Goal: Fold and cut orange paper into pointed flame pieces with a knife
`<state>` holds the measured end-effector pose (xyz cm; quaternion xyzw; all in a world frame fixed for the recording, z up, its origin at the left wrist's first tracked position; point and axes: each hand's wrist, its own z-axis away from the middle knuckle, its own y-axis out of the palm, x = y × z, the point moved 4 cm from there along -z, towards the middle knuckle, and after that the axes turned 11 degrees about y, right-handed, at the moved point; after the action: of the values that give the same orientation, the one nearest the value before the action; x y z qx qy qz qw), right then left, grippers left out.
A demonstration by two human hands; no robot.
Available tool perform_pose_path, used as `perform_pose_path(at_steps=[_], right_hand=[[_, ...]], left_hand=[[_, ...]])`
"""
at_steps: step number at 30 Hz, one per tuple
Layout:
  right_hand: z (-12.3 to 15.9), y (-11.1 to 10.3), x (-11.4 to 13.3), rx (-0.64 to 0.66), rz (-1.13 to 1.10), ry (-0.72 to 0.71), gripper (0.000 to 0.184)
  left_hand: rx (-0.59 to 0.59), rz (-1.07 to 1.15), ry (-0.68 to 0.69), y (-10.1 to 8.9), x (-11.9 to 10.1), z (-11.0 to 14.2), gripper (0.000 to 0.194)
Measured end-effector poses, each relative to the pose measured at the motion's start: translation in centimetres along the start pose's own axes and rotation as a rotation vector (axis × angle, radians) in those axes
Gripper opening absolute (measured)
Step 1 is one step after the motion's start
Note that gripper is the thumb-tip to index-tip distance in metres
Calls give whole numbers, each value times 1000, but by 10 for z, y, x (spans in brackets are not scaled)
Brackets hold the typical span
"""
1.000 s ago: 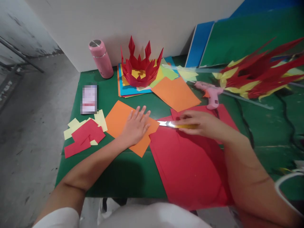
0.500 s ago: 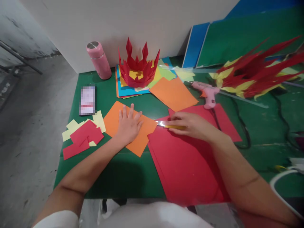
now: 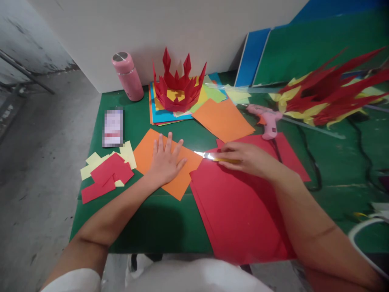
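My left hand lies flat with fingers spread on an orange paper sheet, pressing it against the green table. In my right hand is a utility knife with a yellow handle, fingers closed around it. Its silver blade points left and reaches over the right corner of the orange sheet. Beneath my right hand spread large red paper sheets, overlapping one another. Small red paper pieces and pale yellow paper pieces lie to the left of my left hand.
A red paper crown stands on stacked coloured paper at the back. Near it are a pink bottle, a phone and another orange sheet. A pink glue gun with a black cord and red-yellow flame-shaped paper lie right.
The knife's blade has moved left relative to the orange sheet and now overlaps its right corner. My left thumb has spread slightly farther out, while that hand stays on the sheet.
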<state>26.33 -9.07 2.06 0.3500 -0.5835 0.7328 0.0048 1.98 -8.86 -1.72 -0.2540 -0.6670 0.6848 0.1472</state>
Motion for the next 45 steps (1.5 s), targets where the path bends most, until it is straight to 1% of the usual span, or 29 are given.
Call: perform_pose_path(at_steps=[2,3,9,15,18,22,24,30,39,45], right_hand=[[-2,0,-2,37,-114,43,41],[-3,1,-3,49,-127,52,41],[-17,3,-3,32,112,-49,49],[-30,5,-5,12,173,-94,49],[-36,6,-3,11,187,-126,48],[-45,7,0,7,207,-148,45],[-49,7,1,-8,214,-156,45],[-66,10,2,-12,204,-159,42],[-93,12,10,-31,194,-202,38],[-107,12,17,-58,200,-253,37]], left_hand=[[-2,3,2,0,-1,0,68],[-3,5,2,0,-1,0,68],[-12,2,-3,2,-1,1,69],[-54,14,19,7,2,1,73],[-89,57,9,10,4,1,80],[-146,144,-28,15,9,0,97],[-157,167,-38,18,10,0,102],[-156,169,-25,22,11,-1,100],[-209,189,-3,24,10,-1,101],[-179,172,-18,22,10,-1,103]])
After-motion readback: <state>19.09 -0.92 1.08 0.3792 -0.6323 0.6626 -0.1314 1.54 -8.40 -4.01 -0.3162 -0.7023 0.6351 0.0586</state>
